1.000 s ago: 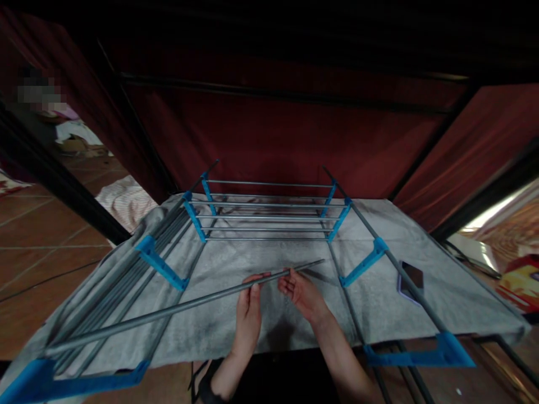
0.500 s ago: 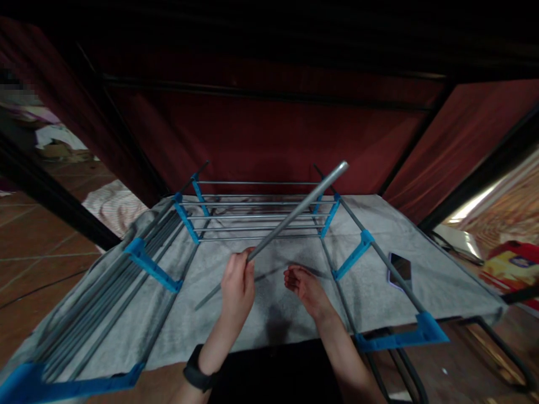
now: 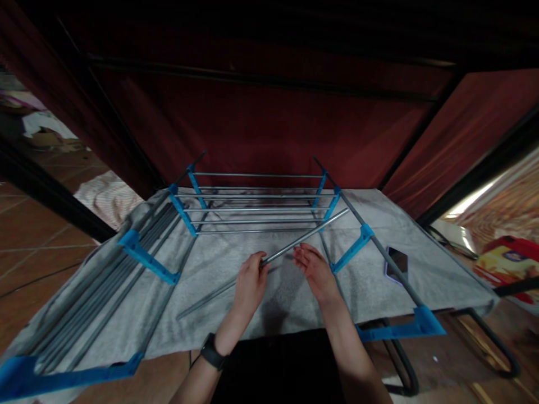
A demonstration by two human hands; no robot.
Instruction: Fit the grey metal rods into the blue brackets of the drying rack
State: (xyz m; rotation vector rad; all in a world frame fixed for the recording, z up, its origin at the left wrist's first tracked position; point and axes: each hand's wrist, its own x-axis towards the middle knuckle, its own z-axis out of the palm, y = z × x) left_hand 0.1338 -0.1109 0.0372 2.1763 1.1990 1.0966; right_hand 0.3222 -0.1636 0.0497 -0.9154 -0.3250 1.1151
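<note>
My left hand (image 3: 251, 282) is closed around a grey metal rod (image 3: 322, 226), which slants from the lower left up to the right over the cloth. Close below the rod's right half is my right hand (image 3: 319, 272), its fingers apart and slightly bent; whether the fingertips touch the rod I cannot tell. Beyond both hands lies a rack frame of grey tubes with blue plastic brackets (image 3: 182, 210). Several thin crossbars (image 3: 256, 209) span its far part. On the left, more loose-looking grey rods (image 3: 113, 280) lie side by side along the frame.
A grey cloth (image 3: 227, 249) covers the surface under the frame. A phone (image 3: 396, 264) lies at the right, partly beneath a side tube. Dark red fabric (image 3: 269, 129) with black bars stands behind. Black metal tubing (image 3: 404, 365) is below the front right edge.
The rod has tipped down on its right end and lies flatter. My left hand has shifted slightly right, and my right hand has come up close to the rod.
</note>
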